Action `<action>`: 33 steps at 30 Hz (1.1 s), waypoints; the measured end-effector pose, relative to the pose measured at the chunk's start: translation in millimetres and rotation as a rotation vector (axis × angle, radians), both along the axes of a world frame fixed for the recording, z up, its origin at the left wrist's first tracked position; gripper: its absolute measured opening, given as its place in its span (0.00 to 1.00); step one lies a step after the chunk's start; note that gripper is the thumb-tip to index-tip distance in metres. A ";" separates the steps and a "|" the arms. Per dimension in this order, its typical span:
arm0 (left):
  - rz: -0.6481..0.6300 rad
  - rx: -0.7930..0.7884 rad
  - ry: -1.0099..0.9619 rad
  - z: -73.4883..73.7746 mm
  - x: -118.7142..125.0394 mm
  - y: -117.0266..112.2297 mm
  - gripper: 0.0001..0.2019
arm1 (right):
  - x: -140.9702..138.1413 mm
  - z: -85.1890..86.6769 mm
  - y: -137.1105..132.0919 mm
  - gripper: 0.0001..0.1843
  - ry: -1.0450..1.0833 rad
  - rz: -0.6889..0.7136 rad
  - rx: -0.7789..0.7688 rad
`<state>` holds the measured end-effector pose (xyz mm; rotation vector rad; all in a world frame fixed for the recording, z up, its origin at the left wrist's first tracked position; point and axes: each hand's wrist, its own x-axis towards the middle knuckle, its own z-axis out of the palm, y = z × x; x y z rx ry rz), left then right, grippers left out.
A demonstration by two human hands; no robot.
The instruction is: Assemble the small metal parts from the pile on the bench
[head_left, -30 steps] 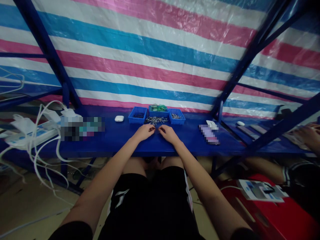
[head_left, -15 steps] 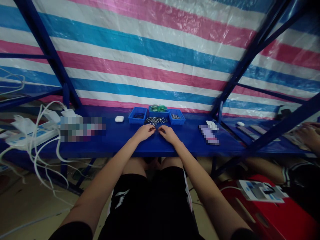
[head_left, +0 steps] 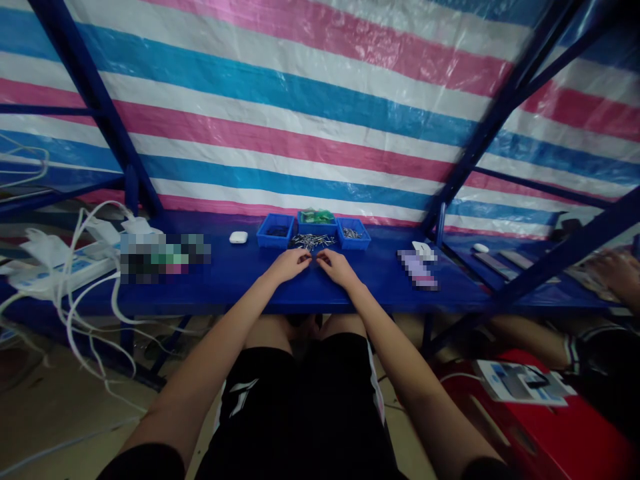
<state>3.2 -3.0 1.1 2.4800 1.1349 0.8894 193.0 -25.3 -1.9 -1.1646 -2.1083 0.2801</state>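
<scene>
My left hand (head_left: 291, 265) rests at the blue table, its fingertips drawn together in a pinch. Facing it across a small gap, my right hand (head_left: 334, 266) is closed in the same way. Anything between the fingers of either hand is too small or hidden to make out. Just beyond the fingertips lies a loose pile of silvery screws (head_left: 313, 241). Around that pile stand three blue bins: a left bin (head_left: 262, 239) with dark small parts, a back bin (head_left: 320, 227) with green plastic packets, and a right bin (head_left: 361, 245) with small metal parts.
A white earbud case (head_left: 239, 237) lies left of the bins. Farther left is a power strip (head_left: 65, 270) with tangled white cables. A purple blurred item (head_left: 418, 270) lies right. Blue frame posts (head_left: 493, 133) rise there, and another person's hand (head_left: 617, 273) shows beyond.
My two hands hold nearly the same place and pose. At the far right, the other person's hand has shifted slightly.
</scene>
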 end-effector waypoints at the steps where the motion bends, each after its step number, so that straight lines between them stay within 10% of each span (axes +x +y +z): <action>1: 0.003 -0.001 0.005 0.3 -0.1 -0.1 0.12 | 0.1 -0.3 0.6 0.09 0.007 0.000 -0.010; 33: 0.017 -0.030 -0.011 1.6 0.0 -1.2 0.13 | -0.1 1.5 -0.1 0.08 -0.020 0.009 0.012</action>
